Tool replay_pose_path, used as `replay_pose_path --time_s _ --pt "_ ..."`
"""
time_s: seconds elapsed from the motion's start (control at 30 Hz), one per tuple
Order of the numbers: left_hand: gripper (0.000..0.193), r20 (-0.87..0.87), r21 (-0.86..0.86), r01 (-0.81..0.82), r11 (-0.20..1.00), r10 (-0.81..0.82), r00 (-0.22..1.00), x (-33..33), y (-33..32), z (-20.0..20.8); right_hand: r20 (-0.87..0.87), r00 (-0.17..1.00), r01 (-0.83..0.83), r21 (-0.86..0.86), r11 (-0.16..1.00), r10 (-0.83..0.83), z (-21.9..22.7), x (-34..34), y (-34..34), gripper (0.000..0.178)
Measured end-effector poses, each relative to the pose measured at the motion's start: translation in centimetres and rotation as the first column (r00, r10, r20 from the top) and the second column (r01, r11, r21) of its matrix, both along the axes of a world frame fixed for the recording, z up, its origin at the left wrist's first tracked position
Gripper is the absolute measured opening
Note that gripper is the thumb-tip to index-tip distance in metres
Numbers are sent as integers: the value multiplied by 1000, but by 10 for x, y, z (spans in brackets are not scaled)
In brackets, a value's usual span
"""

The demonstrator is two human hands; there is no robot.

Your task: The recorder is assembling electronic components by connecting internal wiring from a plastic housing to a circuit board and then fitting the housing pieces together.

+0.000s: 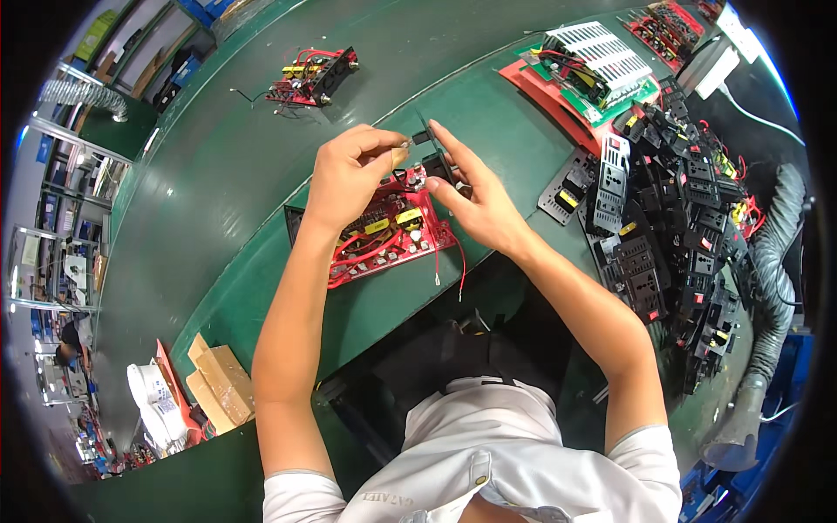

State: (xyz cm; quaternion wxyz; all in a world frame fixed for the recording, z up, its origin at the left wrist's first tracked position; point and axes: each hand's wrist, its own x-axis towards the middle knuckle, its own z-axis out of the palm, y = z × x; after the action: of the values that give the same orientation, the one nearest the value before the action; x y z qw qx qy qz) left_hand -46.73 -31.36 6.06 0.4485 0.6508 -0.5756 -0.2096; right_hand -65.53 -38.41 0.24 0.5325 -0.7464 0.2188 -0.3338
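Note:
A red circuit board [404, 247] with yellow-wrapped transformers and red wires lies on the green bench in front of me, partly covered by my left forearm. At its far end stands a black plastic end panel [433, 166], seen almost edge-on. My right hand [478, 199] grips this panel between fingers and thumb, the thumb on the near face next to the board. My left hand [356, 173] is closed in a pinch beside the panel's far part. Whatever sits between those fingertips is too small to name. Two loose wires hang from the board's right end.
Another red board assembly [314, 77] rests farther off on the bench. At the right are a heap of black socket panels [641, 261], a white slotted case [597, 57] on a red tray, and a grey flexible duct [776, 261]. A cardboard box [218, 383] stands at the left.

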Motion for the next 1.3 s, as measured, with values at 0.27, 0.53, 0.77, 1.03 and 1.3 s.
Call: replay_pose_path --time_s 0.27,0.53,0.77,1.03,1.3 --pt "15 281 -109 49 993 -16 960 -3 2 13 -51 996 63 -121 991 -69 16 -1 5 68" --pt "12 498 -220 109 969 16 867 -3 1 10 -44 995 84 -182 980 -93 12 -1 5 68" --pt "9 372 -264 0 964 102 923 -12 1 -10 -51 994 95 -105 990 -100 13 -4 5 69" --pt "10 739 -261 357 897 -52 671 5 -10 14 -71 992 91 -146 985 -102 12 -1 11 68" --pt "27 428 -153 204 967 -121 896 29 -26 6 52 999 3 225 974 -15 1 -8 -8 69"
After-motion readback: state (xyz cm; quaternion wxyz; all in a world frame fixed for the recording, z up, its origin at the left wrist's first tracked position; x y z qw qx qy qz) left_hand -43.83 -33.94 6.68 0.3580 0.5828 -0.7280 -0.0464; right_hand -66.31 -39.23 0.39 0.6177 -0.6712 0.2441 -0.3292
